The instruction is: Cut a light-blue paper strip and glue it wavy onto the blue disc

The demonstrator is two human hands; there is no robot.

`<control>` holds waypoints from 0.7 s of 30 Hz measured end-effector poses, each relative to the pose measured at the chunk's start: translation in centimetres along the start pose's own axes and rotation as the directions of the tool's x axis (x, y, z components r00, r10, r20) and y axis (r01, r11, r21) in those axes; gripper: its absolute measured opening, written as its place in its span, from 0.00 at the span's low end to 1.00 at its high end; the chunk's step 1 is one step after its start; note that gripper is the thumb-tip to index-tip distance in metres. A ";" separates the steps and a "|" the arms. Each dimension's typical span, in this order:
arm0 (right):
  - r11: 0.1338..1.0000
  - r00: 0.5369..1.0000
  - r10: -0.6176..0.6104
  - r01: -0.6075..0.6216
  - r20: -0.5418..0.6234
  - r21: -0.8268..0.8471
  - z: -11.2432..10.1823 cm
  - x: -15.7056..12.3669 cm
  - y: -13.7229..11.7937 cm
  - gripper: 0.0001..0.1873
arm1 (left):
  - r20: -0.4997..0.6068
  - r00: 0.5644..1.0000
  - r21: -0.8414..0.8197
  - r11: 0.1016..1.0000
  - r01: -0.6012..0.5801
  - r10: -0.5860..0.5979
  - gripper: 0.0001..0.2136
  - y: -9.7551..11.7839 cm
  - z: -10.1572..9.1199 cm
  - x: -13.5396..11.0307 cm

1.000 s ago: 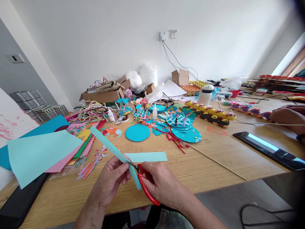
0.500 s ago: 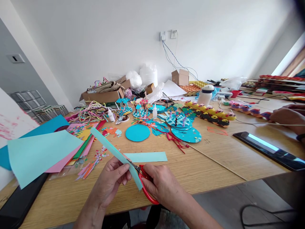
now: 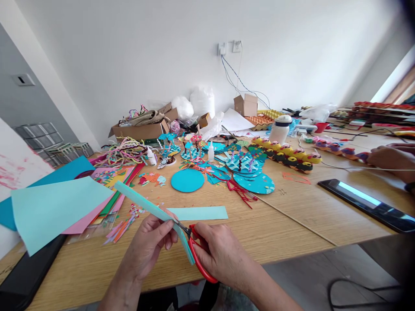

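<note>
My left hand (image 3: 151,245) pinches a long light-blue paper strip (image 3: 139,201) that slants up to the left above the wooden table (image 3: 292,224). My right hand (image 3: 222,252) grips red-handled scissors (image 3: 197,255), whose blades are on the strip just right of my left fingers. A second light-blue strip (image 3: 199,213) lies flat on the table just beyond both hands.
Sheets of light-blue, pink and dark-blue paper (image 3: 55,207) lie at the left. Blue paper discs (image 3: 187,180), paper scraps, glue bottles and cardboard boxes (image 3: 142,128) crowd the middle and back. A black tablet (image 3: 366,204) lies at the right, near another person's hand (image 3: 391,159).
The strip's far end has swung lower and further left. The scissors and both hands stay nearly in place, the blades a little further along the strip.
</note>
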State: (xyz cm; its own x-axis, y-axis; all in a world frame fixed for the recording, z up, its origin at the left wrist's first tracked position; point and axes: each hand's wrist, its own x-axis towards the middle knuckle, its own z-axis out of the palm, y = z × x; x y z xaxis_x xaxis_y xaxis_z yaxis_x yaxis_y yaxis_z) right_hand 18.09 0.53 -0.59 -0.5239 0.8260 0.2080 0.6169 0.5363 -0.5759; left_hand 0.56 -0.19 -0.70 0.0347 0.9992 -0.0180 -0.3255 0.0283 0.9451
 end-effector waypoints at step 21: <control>0.997 0.998 -0.058 0.058 0.012 -0.060 -0.3 -0.1 0.0 0.07 | 0.004 1.000 0.036 0.999 -0.013 0.013 0.05 -0.3 -0.2 0.0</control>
State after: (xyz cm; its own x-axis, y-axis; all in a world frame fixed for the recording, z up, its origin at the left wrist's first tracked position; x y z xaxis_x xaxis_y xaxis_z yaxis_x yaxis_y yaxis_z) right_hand 18.28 0.53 -0.36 -0.5655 0.7915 0.2319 0.6191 0.5931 -0.5147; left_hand 0.47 -0.19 -1.01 0.0340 0.9994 -0.0050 -0.2916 0.0147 0.9564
